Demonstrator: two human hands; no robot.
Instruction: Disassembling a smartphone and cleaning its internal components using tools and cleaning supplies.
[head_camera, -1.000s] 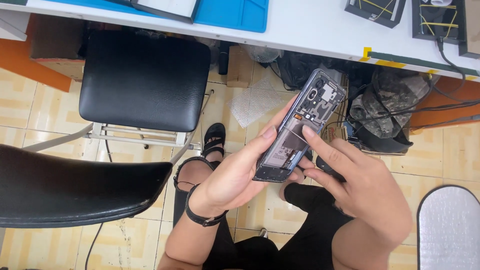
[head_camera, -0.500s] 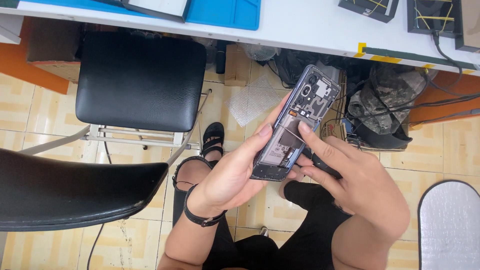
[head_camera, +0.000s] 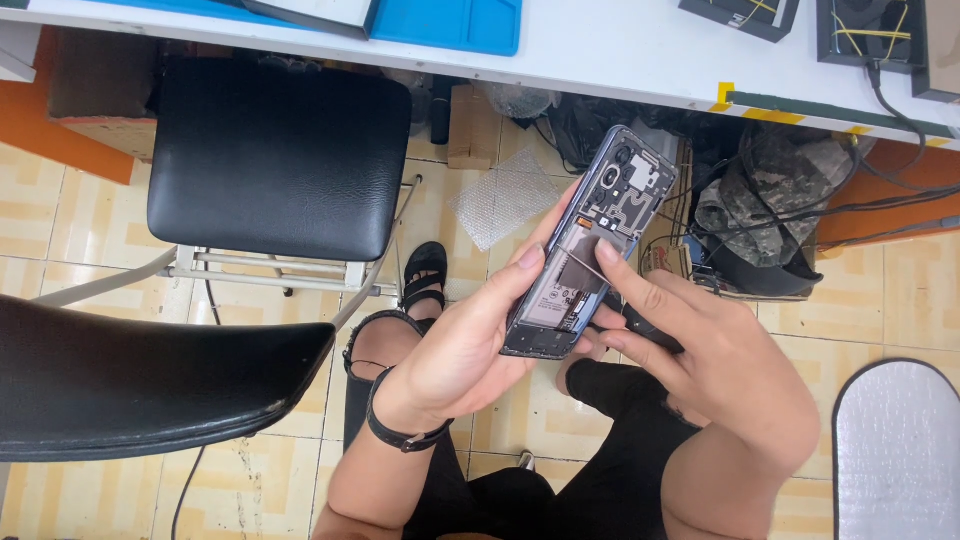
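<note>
An opened smartphone (head_camera: 592, 240) with its back cover off shows its battery and circuit parts. My left hand (head_camera: 463, 345) grips it from the left side and underneath, tilted with the camera end up and to the right. A black band circles my left wrist. My right hand (head_camera: 700, 350) is at the phone's right edge, its index fingertip pressed on the middle of the exposed inside. A small dark object sits under my right fingers; what it is cannot be told. My knees in black ripped trousers are below.
A white workbench edge (head_camera: 620, 60) runs along the top with a blue mat (head_camera: 450, 20) and black trays. Two black chairs (head_camera: 275, 150) stand to the left. Under the bench lie a camouflage bag (head_camera: 790, 200), cables and bubble wrap (head_camera: 505, 200). A grey mat (head_camera: 895, 450) lies bottom right.
The phone and both hands stay in nearly the same pose. The view has shifted slightly. My right index finger stays on the phone's middle.
</note>
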